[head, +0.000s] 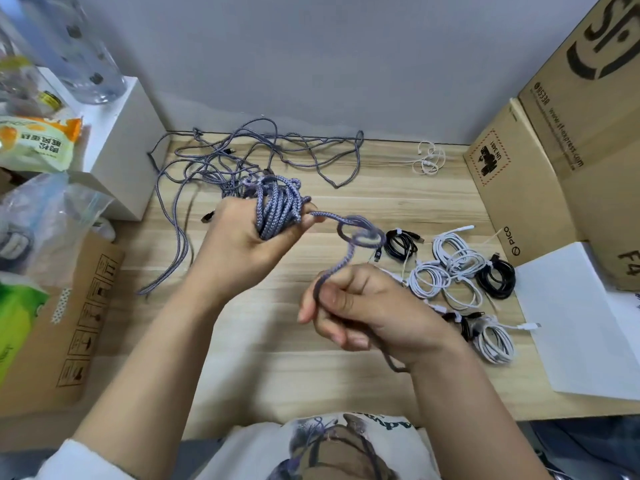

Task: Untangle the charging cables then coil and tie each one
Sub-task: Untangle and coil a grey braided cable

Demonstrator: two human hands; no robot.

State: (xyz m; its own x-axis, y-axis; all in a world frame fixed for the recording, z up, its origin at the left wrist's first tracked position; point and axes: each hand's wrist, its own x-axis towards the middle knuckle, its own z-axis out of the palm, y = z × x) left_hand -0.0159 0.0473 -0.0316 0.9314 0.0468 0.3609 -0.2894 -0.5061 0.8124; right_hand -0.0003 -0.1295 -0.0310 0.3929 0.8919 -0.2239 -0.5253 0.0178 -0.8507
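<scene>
My left hand (242, 233) grips the purple coil (277, 206) while my right hand (360, 306) pinches its loose tail (360, 233) above the desk (277, 358); I should keep tension, winding evenly, clear of the tangle (242, 157) behind.

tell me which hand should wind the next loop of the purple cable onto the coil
Right. The right hand pinches the loose tail of the purple cable, free to swing it round. The left hand already grips the coil, so it should just hold.
</scene>
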